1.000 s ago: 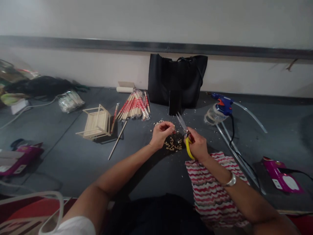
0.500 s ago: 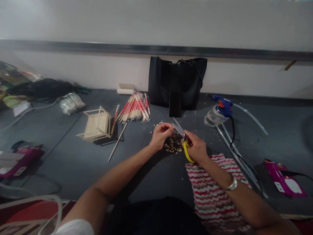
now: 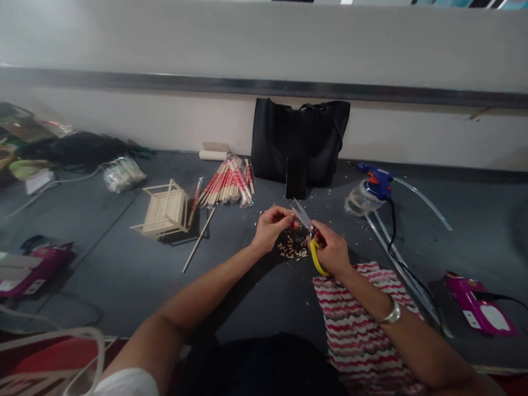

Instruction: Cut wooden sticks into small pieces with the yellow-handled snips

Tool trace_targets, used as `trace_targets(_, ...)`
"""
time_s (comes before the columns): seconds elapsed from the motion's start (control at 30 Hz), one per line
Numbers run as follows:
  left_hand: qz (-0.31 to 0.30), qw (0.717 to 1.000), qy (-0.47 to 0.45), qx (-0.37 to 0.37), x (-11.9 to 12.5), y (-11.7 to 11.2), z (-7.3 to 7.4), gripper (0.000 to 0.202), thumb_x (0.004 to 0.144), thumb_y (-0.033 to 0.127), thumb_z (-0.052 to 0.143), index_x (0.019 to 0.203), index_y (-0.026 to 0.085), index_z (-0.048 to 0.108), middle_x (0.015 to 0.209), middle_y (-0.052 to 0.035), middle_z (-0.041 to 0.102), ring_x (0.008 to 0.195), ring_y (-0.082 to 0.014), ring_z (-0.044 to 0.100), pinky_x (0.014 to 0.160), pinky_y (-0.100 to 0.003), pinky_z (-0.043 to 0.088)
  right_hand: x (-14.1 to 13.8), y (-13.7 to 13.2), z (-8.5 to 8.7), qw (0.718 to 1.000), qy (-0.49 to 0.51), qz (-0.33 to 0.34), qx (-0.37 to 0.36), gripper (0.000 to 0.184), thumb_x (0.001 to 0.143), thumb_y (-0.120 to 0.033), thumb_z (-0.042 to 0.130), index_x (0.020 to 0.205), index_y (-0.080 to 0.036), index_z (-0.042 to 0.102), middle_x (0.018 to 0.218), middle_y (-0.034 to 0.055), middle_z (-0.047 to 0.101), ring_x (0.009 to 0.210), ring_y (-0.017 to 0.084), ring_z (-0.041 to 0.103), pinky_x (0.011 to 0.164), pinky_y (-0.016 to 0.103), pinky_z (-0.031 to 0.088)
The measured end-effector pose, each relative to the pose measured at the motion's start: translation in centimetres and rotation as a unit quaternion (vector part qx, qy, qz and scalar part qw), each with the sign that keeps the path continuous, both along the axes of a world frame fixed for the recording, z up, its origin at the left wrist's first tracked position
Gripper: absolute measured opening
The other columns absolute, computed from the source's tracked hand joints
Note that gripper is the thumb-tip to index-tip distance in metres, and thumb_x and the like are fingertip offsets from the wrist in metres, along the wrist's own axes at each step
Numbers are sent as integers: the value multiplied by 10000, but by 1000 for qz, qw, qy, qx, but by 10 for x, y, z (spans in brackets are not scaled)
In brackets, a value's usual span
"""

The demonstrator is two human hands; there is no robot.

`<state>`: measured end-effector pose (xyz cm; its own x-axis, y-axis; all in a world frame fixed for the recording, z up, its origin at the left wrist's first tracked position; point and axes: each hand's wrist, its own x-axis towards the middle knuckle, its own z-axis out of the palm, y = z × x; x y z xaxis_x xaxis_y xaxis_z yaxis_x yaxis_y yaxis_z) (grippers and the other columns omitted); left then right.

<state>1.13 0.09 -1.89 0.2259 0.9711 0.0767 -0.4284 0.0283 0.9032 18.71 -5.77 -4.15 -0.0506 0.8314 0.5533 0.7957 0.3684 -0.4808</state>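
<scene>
Surface: we work at a dark grey tabletop [image 3: 124, 264] against a pale wall, a black bag [image 3: 299, 137] at the back.
Left hand [image 3: 270, 226]: our grip pinches a small wooden piece, too tiny to make out, at the blades.
Right hand [image 3: 332, 252]: grip closed round the yellow-handled scissors [image 3: 307, 231].
Change: a second ago the blades pointed up and away; now they meet the left fingertips, so a cut looks underway.
Cut bits [image 3: 292, 250]: heaped between our hands.
Nearby: wrapped chopsticks [image 3: 226, 184], stick frame [image 3: 165, 209], glue gun [image 3: 377, 179].
</scene>
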Motion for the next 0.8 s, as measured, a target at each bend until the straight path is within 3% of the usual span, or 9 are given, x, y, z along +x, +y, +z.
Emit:
trace_targets(0.17, 10, 1000, 6, -9, -2, 2, 1, 356, 612, 395, 884, 685, 166, 622, 563, 25, 654, 533, -111, 630, 604, -250, 527, 0, 0, -1, 1000, 5, -8, -21, 359, 820, -279, 560, 1138, -193, 702, 740, 21, 682, 636, 166, 612, 663, 283, 557)
trace_targets(0.63, 23, 996, -63, -58, -1, 6, 2, 315, 498, 255, 911, 665, 163, 659, 618, 37, 659, 575, -91, 607, 626, -235, 513, 0, 0, -4, 999, -26, -22, -25, 400, 795, -230, 555, 1169, -200, 696, 843, 42, 725, 709, 179, 642, 695, 281, 552)
trace_targets(0.8, 20, 995, -65, -70, 0, 4, 2, 298, 516, 245, 895, 660, 167, 647, 633, 32, 669, 582, -101, 616, 630, -245, 517, 1, -1, -5, 998, -50, -34, -30, 467, 740, -178, 544, 1182, -208, 693, 882, 42, 744, 744, 181, 664, 700, 271, 549)
